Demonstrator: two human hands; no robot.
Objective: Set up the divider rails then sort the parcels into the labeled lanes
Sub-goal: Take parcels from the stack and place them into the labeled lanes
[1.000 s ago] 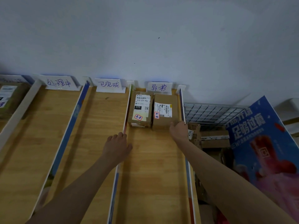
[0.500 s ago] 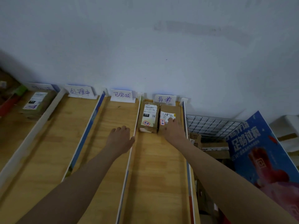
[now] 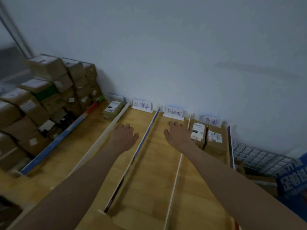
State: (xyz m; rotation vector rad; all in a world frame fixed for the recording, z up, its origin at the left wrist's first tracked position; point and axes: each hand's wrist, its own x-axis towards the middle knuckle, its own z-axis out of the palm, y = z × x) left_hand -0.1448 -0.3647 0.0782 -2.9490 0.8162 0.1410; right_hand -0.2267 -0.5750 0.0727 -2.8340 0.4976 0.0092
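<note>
Upright rails split the wooden table (image 3: 149, 188) into lanes, each with a handwritten white label card at the wall. Two brown parcels, one (image 3: 197, 134) beside another (image 3: 215, 140), lie at the far end of the rightmost lane under its label (image 3: 211, 121). One more parcel (image 3: 113, 108) lies in the leftmost lane. My left hand (image 3: 124, 136) hovers with relaxed fingers and holds nothing, over the lane labelled by the second card (image 3: 141, 105). My right hand (image 3: 178, 136), fingers spread, is over the lane of the third card (image 3: 174, 112), just left of a white rail (image 3: 176, 180).
A tall stack of brown cartons (image 3: 41, 100) fills the left side behind a blue rail (image 3: 54, 143). Another blue-edged rail (image 3: 144, 141) runs between my two hands. A wire basket (image 3: 255, 156) and a blue poster (image 3: 292, 176) stand past the table's right edge.
My right hand left the right-hand parcel and moved left over the third lane. My left hand moved one lane left. The view swung left, bringing the carton stack into sight.
</note>
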